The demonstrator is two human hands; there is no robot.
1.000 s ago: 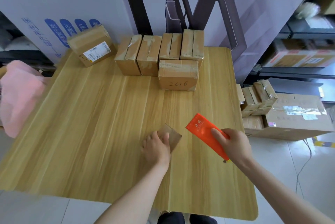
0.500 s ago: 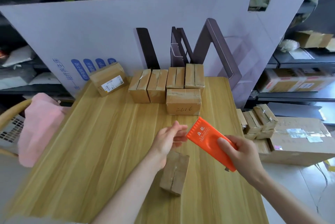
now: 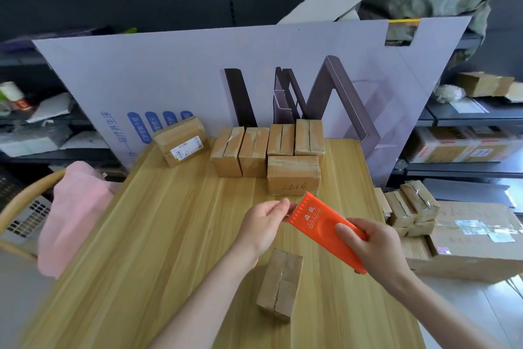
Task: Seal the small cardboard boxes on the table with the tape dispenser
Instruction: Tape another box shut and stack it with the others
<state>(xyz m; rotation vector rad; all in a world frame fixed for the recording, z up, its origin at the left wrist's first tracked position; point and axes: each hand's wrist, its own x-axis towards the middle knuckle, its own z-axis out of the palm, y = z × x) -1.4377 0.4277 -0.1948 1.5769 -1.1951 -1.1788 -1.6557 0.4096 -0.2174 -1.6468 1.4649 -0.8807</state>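
My right hand (image 3: 373, 244) grips the rear of an orange tape dispenser (image 3: 317, 224), held in the air above the wooden table (image 3: 158, 235). My left hand (image 3: 263, 224) pinches at the dispenser's toothed front edge, where the tape end would be; the tape itself is too faint to see. Below both hands a small cardboard box (image 3: 280, 283) lies on the table, its top seam facing up, touched by neither hand.
Several small boxes (image 3: 266, 147) stand in a row at the table's far edge, one marked 2616 (image 3: 293, 176) in front and a labelled box (image 3: 182, 140) to the left. More boxes (image 3: 410, 207) sit right of the table. A pink cloth (image 3: 73, 207) hangs left.
My left hand has left the small box and risen to the dispenser's front edge. The view has tilted up, so the box now lies lower in frame.
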